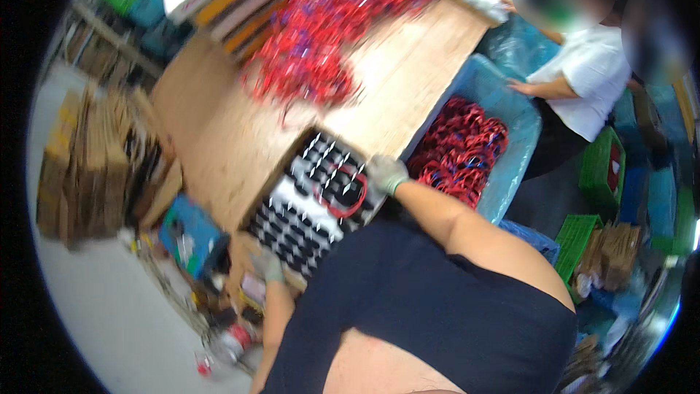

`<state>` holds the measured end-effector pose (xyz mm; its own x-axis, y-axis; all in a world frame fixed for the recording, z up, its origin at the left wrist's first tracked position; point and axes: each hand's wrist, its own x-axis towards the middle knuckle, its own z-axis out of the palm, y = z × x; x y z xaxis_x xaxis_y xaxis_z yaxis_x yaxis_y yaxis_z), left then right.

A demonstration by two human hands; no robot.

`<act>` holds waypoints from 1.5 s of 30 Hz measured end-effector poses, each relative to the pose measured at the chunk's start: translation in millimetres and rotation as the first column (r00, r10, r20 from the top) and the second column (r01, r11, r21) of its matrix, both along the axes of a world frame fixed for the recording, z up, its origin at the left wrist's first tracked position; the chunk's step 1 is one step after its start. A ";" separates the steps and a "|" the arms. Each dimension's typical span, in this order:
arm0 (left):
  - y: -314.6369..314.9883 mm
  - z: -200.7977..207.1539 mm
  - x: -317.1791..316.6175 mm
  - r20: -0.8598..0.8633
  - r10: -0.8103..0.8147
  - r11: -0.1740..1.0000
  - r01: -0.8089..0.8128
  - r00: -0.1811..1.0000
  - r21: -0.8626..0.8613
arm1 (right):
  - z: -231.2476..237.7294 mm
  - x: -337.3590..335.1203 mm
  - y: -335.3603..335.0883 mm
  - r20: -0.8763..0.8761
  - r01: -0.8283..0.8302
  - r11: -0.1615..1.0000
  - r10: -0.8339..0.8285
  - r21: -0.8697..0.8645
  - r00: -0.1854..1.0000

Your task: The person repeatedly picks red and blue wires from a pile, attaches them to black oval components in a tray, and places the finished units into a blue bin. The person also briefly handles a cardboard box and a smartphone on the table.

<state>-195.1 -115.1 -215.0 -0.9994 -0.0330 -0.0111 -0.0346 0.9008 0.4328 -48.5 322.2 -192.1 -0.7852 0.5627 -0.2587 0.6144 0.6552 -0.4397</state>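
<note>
A shallow cardboard box [317, 133] lies tilted in front of me, packed with rows of black-and-white pieces [299, 230]. On top of these pieces rests a red ring-shaped loop [356, 208]. My right hand [386, 173], in a pale glove, is closed at the box's right edge. My left hand [268, 266], gloved too, is at the lower left side of the box, its fingers smeared by motion. Whether it grips the box, I cannot tell.
A big heap of red loops [313, 51] covers the far part of the wooden table [211, 124]. Right of it stands a blue-lined bin [521, 138] of similar loops, a person in a white shirt [587, 80] beside it. Flattened cardboard [95, 168] is stacked at left; green crates [580, 241] stand at right.
</note>
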 end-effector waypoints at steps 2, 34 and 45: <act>5.9 4.4 -5.6 0.161 0.054 0.998 -0.052 0.985 -0.018 | 30.2 -1.8 -3.5 -0.009 0.141 0.988 -0.141 -0.065 0.990; 196.6 69.4 -44.1 0.354 -0.421 0.875 0.477 0.835 -0.085 | 159.4 58.7 -78.6 -0.504 -0.274 0.739 -0.101 -0.615 0.858; 220.7 93.8 -25.5 0.240 -0.416 0.858 0.466 0.877 -0.216 | 202.5 46.3 -74.7 -0.438 -0.319 0.557 -0.090 -0.767 0.895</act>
<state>-220.6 105.5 -121.2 -0.8908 0.3840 -0.2429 0.3392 0.9177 0.2068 -2.3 247.6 10.3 -0.9629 0.1703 -0.2093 0.2032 -0.0529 -0.9777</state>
